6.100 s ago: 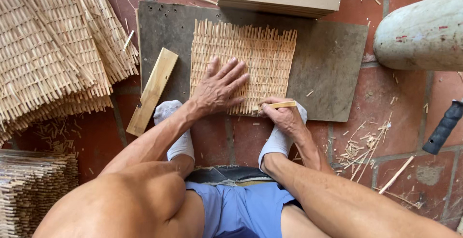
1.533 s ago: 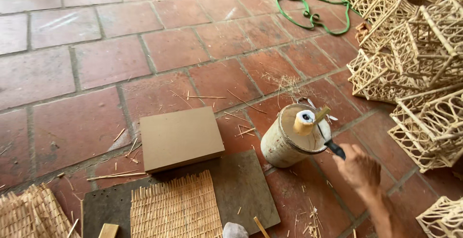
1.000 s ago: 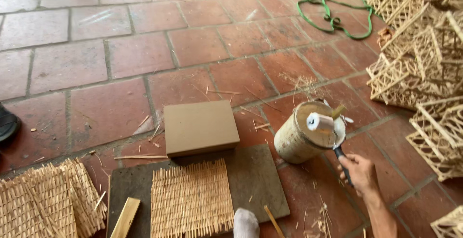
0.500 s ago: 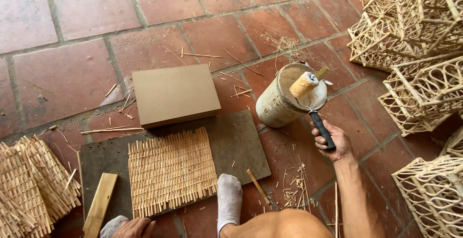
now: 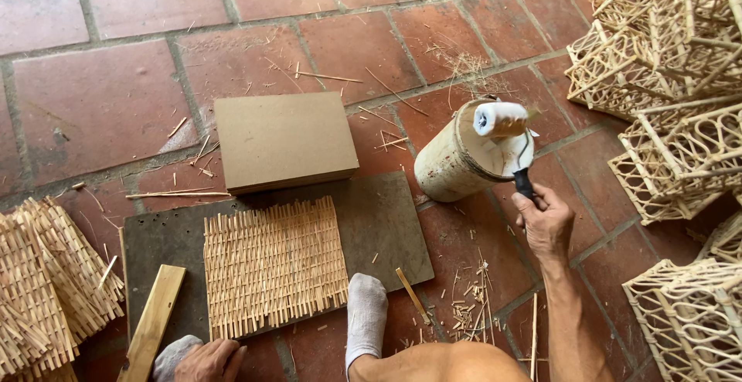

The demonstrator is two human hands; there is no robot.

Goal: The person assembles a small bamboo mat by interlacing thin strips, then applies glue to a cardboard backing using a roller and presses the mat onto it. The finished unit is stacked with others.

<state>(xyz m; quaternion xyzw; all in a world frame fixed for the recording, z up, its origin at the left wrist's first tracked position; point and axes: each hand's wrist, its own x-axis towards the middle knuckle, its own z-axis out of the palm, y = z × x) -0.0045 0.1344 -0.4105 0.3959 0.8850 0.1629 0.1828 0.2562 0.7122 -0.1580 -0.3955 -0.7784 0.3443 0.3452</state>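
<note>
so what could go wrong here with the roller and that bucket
1. The right hand holds the roller at the rim of the tilted bucket; a push sideways could tip the bucket further, and whatever it may hold could spill on the brick floor.
2. If the roller is wet, it may drip on the way to the woven mat.
3. The left hand is near the wooden strip, away from the mat, which could shift on the board.

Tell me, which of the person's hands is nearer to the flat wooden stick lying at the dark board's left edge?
The left. The left hand rests right beside the wooden stick's lower end, while the right hand is far off across the dark board, holding a roller's handle.
</note>
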